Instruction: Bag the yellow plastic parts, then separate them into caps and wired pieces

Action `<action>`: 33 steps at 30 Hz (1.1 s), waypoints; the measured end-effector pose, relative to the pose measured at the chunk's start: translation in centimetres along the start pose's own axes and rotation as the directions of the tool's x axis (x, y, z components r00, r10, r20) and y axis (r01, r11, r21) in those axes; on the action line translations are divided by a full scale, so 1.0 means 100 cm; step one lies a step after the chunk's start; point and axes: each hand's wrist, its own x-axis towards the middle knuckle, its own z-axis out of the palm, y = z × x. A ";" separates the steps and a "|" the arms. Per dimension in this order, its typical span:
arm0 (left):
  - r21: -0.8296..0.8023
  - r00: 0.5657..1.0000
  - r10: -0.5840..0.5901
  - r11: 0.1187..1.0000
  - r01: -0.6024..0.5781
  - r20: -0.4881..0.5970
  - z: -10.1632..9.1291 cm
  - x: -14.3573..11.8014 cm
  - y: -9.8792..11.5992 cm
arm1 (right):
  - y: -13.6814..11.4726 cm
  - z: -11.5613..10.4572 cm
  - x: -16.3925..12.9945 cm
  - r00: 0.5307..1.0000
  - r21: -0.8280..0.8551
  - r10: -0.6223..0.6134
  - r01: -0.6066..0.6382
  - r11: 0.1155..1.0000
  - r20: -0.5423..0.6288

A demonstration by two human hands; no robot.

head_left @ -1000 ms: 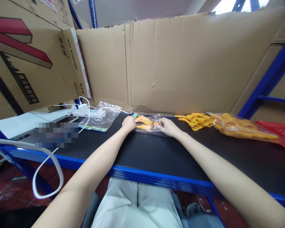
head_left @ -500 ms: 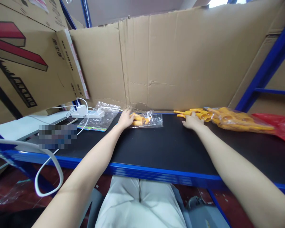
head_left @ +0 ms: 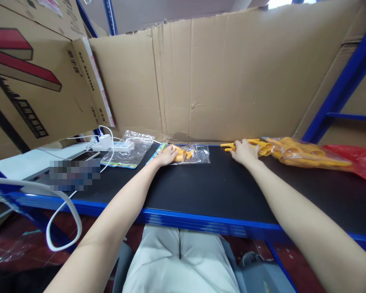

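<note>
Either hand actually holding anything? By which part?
Left hand presses the small clear bag at its left end. Right hand lies on the loose yellow pieces; a closed grip cannot be told.

Black bench (head_left: 201,191), cardboard wall (head_left: 232,77), blue racking (head_left: 341,89)

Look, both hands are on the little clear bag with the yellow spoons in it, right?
Not quite. In the head view only the left hand is on the little clear bag. The right hand is on the loose yellow spoons farther right.
</note>
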 end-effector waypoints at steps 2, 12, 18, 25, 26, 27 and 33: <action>0.011 1.000 0.015 1.000 -0.015 0.016 -0.001 0.000 0.001 | -0.006 -0.002 -0.002 0.999 0.001 -0.036 0.036 0.999 0.032; 0.031 0.999 0.009 0.999 -0.010 0.039 -0.001 0.000 0.002 | -0.017 -0.002 -0.002 0.973 -0.016 -0.227 0.227 0.974 -0.041; 0.027 1.000 0.005 1.000 -0.005 0.021 -0.001 -0.001 0.003 | -0.035 -0.019 -0.010 0.927 -0.022 -0.347 0.347 0.938 -0.144; 0.031 0.999 -0.007 1.000 0.006 0.038 -0.001 0.000 0.003 | -0.068 -0.024 -0.028 0.901 -0.014 -0.429 0.431 0.902 0.060; 0.035 0.999 -0.003 0.999 0.002 0.036 -0.002 0.000 0.002 | -0.069 -0.022 -0.027 0.898 0.040 -0.430 0.428 0.903 0.091; 0.040 0.999 0.003 0.999 -0.005 0.035 -0.002 0.000 0.002 | -0.069 -0.021 -0.026 0.895 0.108 -0.430 0.419 0.901 0.119; 0.035 0.999 0.016 0.999 -0.017 0.031 -0.001 0.001 -0.003 | -0.043 -0.025 -0.012 0.863 0.355 -0.489 0.421 0.835 0.125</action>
